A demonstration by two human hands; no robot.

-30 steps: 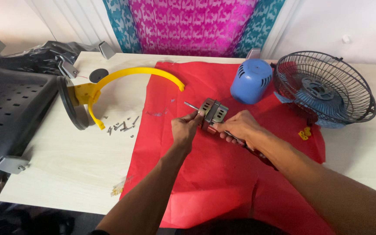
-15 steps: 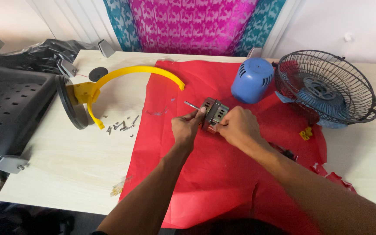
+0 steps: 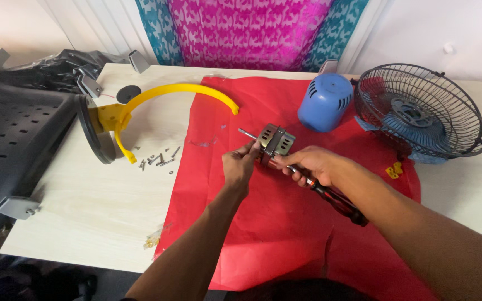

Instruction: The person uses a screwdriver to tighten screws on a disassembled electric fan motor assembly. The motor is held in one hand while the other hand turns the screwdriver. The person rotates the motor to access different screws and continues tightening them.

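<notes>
Between the two hands, over the red cloth point(image 3: 285, 223), sits the small metal fan motor point(image 3: 275, 142) with its shaft sticking out toward upper left. Left hand point(image 3: 241, 166) pinches the motor's near left edge, fingers closed on it. Right hand point(image 3: 311, 164) is wrapped around a screwdriver point(image 3: 336, 199) with dark red-black handle, tip end at the motor's underside; exact contact point hidden by the fingers. Handle runs back along the right forearm. Beyond the right hand: blue motor cover point(image 3: 324, 103), just beside it the wire fan guard point(image 3: 422, 111) with blue blades inside. Small yellow pieces point(image 3: 393, 170) right of the right wrist. Left of the left hand, on bare tabletop point(image 3: 85, 200): loose screws point(image 3: 160, 159), yellow curved bracket point(image 3: 168, 100) on a dark round base point(image 3: 91, 136). Far left, black perforated panel point(image 3: 6, 145).
</notes>
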